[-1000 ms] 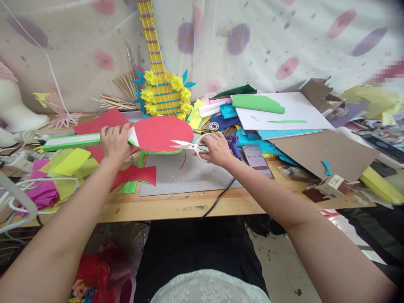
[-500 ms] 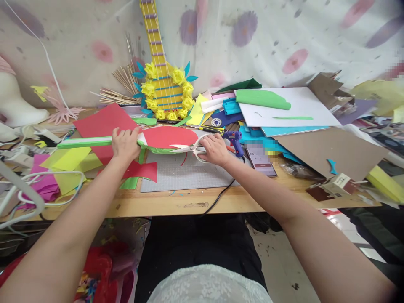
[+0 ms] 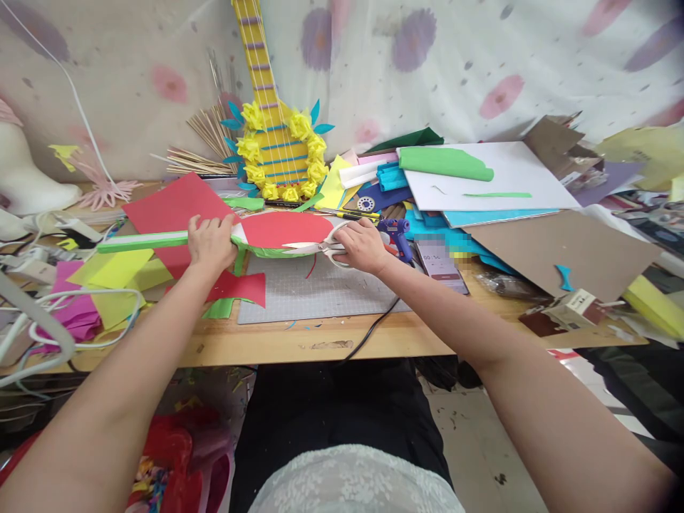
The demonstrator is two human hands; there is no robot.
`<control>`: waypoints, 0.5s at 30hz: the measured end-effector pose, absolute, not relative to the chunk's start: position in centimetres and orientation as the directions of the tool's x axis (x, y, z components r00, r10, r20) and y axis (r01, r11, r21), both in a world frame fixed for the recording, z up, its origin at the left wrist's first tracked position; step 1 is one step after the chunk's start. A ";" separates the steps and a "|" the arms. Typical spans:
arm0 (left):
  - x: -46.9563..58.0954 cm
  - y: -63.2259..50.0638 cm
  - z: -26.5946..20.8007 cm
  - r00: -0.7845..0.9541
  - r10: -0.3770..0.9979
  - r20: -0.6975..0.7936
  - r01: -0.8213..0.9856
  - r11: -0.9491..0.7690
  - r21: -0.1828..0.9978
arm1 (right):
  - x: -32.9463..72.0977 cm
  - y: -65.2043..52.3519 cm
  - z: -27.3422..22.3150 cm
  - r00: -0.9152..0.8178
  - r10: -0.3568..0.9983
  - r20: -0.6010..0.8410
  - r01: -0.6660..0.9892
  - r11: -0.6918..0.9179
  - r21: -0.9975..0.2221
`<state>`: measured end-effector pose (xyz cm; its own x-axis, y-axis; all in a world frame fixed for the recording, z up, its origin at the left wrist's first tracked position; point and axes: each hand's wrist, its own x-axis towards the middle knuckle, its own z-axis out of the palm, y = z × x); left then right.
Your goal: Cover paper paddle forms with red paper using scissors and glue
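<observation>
Left hand (image 3: 212,244): clasped round neck of one red-and-green guitar-shaped craft piece (image 3: 286,226). Right hand (image 3: 362,244): grasping white-handled scissors (image 3: 303,249), blades at near edge. Grey cutting mat (image 3: 320,296) below.

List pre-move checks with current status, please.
1. Left hand holding the red-and-green piece: ok.
2. Right hand holding the scissors: ok.
3. Scissor blades not touching the piece's green edge: cannot tell; they overlap in view.
4. Cutting mat free of paper: not ok, red paper overlaps its left side.
5. Glue gun cold: cannot tell.
</observation>
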<state>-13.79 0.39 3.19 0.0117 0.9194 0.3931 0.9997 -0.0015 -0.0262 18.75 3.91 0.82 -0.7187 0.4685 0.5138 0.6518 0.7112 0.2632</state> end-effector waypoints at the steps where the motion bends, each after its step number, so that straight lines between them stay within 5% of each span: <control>1: -13.8 0.4 3.2 0.009 0.921 0.390 1.000 0.000 -0.022 | 18.8 4.0 0.9 -0.721 0.468 0.511 0.651 0.710 0.268; 9: -14.0 0.7 3.0 0.019 0.915 0.403 0.999 -0.003 -0.039 | 19.1 4.4 1.5 -0.762 0.435 0.480 0.629 0.674 0.387; 15: -14.1 0.8 2.6 0.012 0.911 0.411 1.000 -0.011 -0.004 | 19.3 4.7 1.3 -0.768 0.436 0.469 0.619 0.693 0.370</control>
<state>-14.08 0.80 2.63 0.0120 0.9114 0.4113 0.9999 -0.0113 -0.0041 19.31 4.69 1.35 -0.7680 0.4358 0.4693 0.6190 0.6929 0.3697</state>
